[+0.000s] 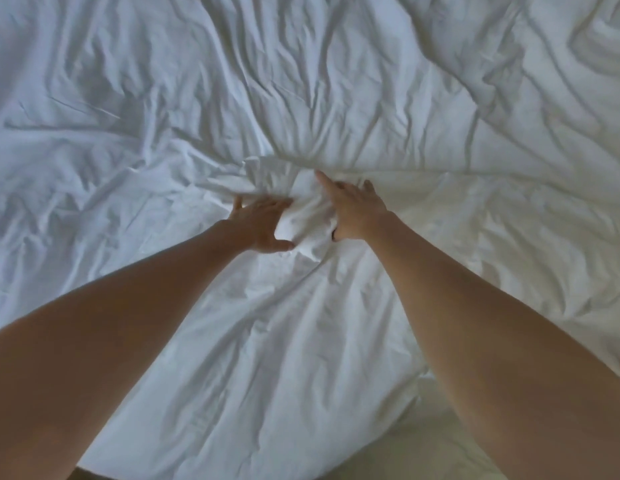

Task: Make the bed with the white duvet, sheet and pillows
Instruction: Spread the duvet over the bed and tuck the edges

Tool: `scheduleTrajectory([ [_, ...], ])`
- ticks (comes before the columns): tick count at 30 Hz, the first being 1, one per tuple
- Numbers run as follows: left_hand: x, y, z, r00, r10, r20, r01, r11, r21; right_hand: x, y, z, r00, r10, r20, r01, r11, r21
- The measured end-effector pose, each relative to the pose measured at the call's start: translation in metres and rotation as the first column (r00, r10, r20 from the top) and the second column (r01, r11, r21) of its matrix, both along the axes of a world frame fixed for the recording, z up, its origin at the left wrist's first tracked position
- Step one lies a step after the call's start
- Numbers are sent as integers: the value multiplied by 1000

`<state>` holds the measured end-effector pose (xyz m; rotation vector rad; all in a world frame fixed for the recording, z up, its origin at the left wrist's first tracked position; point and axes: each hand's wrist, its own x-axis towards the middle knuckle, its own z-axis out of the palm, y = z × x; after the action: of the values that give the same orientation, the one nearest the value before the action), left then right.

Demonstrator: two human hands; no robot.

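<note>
A crumpled white duvet (336, 81) fills nearly the whole view, with deep creases running toward the middle. A bunched fold of the duvet (301, 216) rises between my two hands. My left hand (261, 225) grips the fold from the left, fingers tucked into the cloth and thumb spread below. My right hand (353, 211) grips it from the right, index finger pointing forward along the crease. Both bare forearms reach in from the lower corners. No pillows are in view.
The near edge of the duvet (301, 445) curves across the bottom. Below it shows a pale strip of mattress or sheet (422, 455). A small dark patch (83, 474) lies at the bottom left.
</note>
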<state>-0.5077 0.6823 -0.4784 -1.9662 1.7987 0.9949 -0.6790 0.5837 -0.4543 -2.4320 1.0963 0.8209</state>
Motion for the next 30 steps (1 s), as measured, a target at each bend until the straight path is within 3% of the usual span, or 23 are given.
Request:
scheduleTrajectory([
  [4, 4, 12, -5, 990, -5, 141, 33, 980, -198, -7, 21, -5, 997, -62, 54, 65, 996, -55],
  [7, 14, 15, 3, 947, 305, 99, -248, 892, -379, -24, 36, 13, 989, -92, 118, 108, 985, -134],
  [9, 15, 14, 15, 898, 439, -19, -426, 861, -276, -39, 47, 34, 990, -110, 92, 121, 985, -120],
  [10, 15, 14, 25, 869, 482, -111, -494, 857, -147, -47, 54, 45, 990, -120, 74, 127, 986, -108],
  [13, -6, 24, 71, 754, 555, -351, -482, 831, 278, -71, 81, 83, 984, -171, 54, 175, 982, -67],
  [18, -60, 50, 127, 369, 699, -612, -508, 703, 497, -118, 136, 133, 970, -243, 20, 243, 969, -41],
  [20, -76, 63, 142, 293, 713, -637, -493, 684, 538, -136, 154, 153, 963, -269, 8, 269, 963, 0],
  [23, -101, 88, 180, 306, 676, -671, -372, 733, 569, -164, 171, 184, 883, -456, 108, 426, 877, 221],
  [25, -115, 111, 205, 379, 618, -689, -258, 786, 562, -180, 177, 206, 715, -649, 260, 573, 757, 313],
  [27, -128, 131, 227, 448, 533, -718, -180, 840, 512, -193, 180, 227, 609, -694, 386, 625, 718, 306],
  [30, -141, 168, 258, 524, 474, -707, -146, 868, 474, -196, 195, 260, 778, -470, 417, 435, 882, 181],
])
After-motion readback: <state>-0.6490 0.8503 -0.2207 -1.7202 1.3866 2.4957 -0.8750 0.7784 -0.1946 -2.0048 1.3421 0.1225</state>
